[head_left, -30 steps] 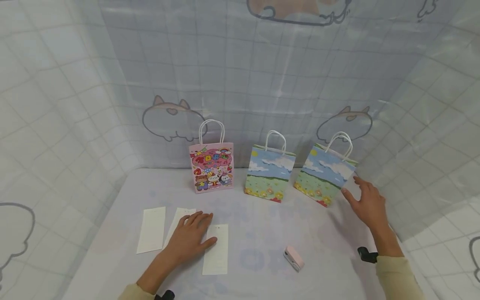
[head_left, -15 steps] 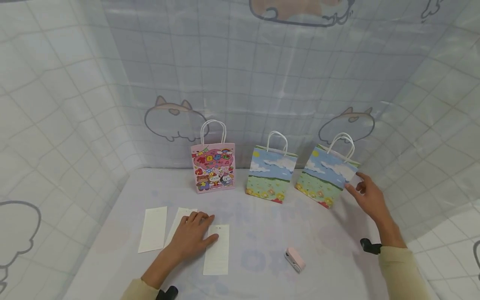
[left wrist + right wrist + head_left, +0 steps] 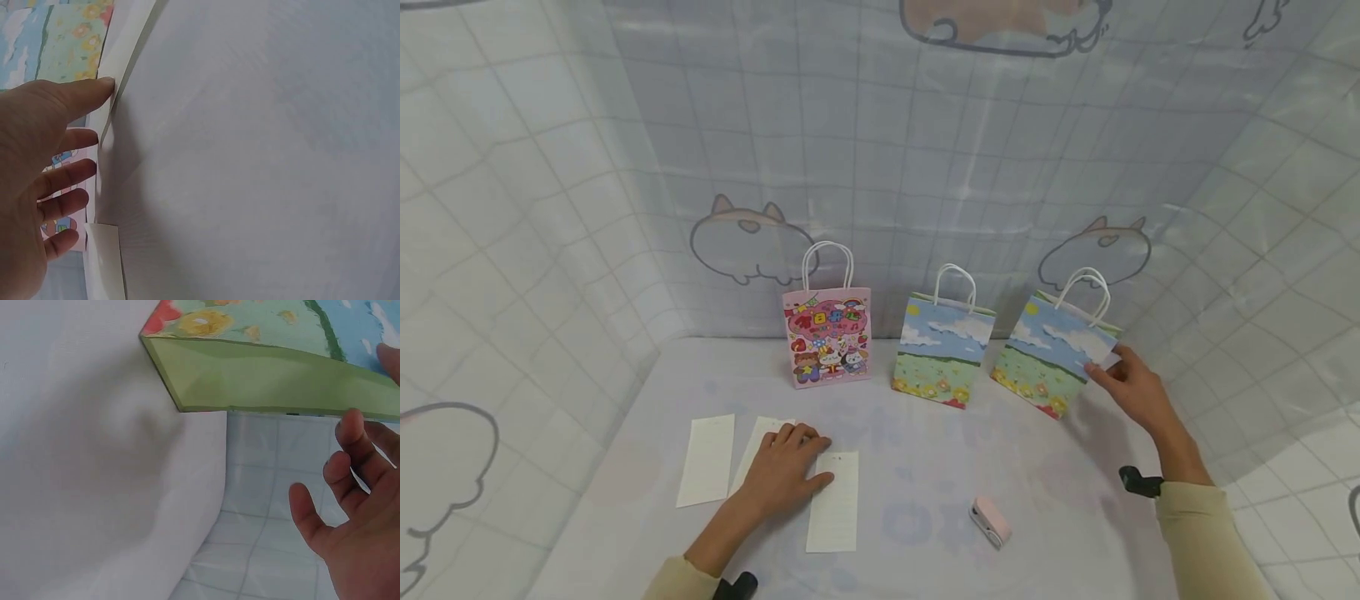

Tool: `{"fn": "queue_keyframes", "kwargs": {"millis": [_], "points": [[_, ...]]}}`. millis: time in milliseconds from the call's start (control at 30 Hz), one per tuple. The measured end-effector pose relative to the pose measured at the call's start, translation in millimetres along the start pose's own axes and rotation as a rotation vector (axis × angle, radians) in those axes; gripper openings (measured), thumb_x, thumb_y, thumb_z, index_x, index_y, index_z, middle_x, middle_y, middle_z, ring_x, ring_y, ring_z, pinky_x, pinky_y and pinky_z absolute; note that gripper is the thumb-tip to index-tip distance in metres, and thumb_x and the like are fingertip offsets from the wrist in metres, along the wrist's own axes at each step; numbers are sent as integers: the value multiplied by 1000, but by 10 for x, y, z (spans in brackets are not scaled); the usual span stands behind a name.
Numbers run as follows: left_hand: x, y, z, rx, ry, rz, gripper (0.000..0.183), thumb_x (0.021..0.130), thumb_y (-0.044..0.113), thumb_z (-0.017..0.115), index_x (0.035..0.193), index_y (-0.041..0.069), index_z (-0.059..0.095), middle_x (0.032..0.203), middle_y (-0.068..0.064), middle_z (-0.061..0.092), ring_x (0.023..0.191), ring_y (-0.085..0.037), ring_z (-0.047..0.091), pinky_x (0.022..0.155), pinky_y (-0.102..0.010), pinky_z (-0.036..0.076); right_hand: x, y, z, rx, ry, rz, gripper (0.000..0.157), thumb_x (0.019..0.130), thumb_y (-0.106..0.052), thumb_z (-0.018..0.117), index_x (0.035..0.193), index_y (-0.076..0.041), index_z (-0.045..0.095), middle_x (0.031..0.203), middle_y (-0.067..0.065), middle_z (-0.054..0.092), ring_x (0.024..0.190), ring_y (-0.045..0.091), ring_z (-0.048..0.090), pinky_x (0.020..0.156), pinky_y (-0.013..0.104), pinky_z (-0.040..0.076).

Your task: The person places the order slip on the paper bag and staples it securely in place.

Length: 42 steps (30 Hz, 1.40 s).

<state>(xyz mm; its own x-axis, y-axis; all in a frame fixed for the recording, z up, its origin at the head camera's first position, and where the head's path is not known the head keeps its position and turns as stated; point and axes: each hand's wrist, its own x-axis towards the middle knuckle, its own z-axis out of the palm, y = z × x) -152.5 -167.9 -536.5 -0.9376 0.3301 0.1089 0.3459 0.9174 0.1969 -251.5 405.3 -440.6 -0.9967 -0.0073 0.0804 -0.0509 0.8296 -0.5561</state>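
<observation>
My right hand (image 3: 1138,392) is at the right side of the rightmost paper gift bag (image 3: 1052,350), which carries a blue sky and flower meadow print. In the right wrist view the thumb (image 3: 389,361) lies on the bag's front and other fingers reach round its green side (image 3: 250,378), pinching it. Flat on the table, my left hand (image 3: 782,471) rests with relaxed, spread fingers over a middle paper slip (image 3: 760,433). Its thumb (image 3: 94,94) touches another lined slip (image 3: 835,508) in the head view. A third slip (image 3: 706,458) lies to the left.
A matching meadow bag (image 3: 942,350) stands in the middle, and a pink cartoon bag (image 3: 827,342) stands left of it, both by the back curtain (image 3: 880,183). A small pink stapler-like tool (image 3: 990,521) lies on the white table (image 3: 925,450) in front.
My right hand has moved in from beside the rightmost gift bag and now pinches its side edge. The left hand stays in place on the slips.
</observation>
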Motion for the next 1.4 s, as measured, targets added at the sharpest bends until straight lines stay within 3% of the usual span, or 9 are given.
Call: {"fn": "queue_keyframes", "kwargs": {"millis": [533, 733, 900, 1200, 1400], "points": [[14, -8, 29, -5, 6, -3, 42, 84, 52, 77, 116, 26, 70, 120, 1, 60, 114, -24, 52, 95, -52, 39, 21, 38, 38, 67, -59, -35, 78, 101, -51, 54, 155, -1, 27, 108, 25, 66, 95, 34, 59, 72, 38, 46], [21, 8, 44, -9, 19, -11, 41, 82, 51, 79, 113, 25, 71, 119, 1, 60, 113, -24, 52, 96, -52, 39, 19, 46, 52, 67, -74, -33, 82, 102, -51, 52, 155, 4, 22, 110, 24, 67, 103, 38, 61, 80, 47, 49], [25, 15, 47, -12, 17, -15, 41, 82, 50, 79, 112, 25, 71, 118, 1, 61, 112, -24, 52, 96, -53, 39, 29, 44, 61, 101, -75, -32, 76, 102, -50, 53, 153, 1, 27, 109, 22, 68, 105, 37, 61, 86, 53, 48], [24, -2, 70, 4, 29, -9, 42, 82, 52, 79, 114, 27, 69, 119, 2, 60, 113, -23, 52, 96, -52, 39, 66, 17, 67, 128, -70, -50, 64, 103, -46, 53, 148, -4, 35, 104, 18, 72, 94, 27, 61, 78, 39, 47], [10, 15, 61, -9, 37, -7, 41, 82, 51, 79, 114, 26, 69, 118, 2, 60, 113, -23, 53, 95, -52, 39, 56, 13, 77, 134, -69, -52, 61, 103, -46, 53, 146, -4, 37, 103, 17, 72, 87, 23, 57, 74, 37, 44]]}}
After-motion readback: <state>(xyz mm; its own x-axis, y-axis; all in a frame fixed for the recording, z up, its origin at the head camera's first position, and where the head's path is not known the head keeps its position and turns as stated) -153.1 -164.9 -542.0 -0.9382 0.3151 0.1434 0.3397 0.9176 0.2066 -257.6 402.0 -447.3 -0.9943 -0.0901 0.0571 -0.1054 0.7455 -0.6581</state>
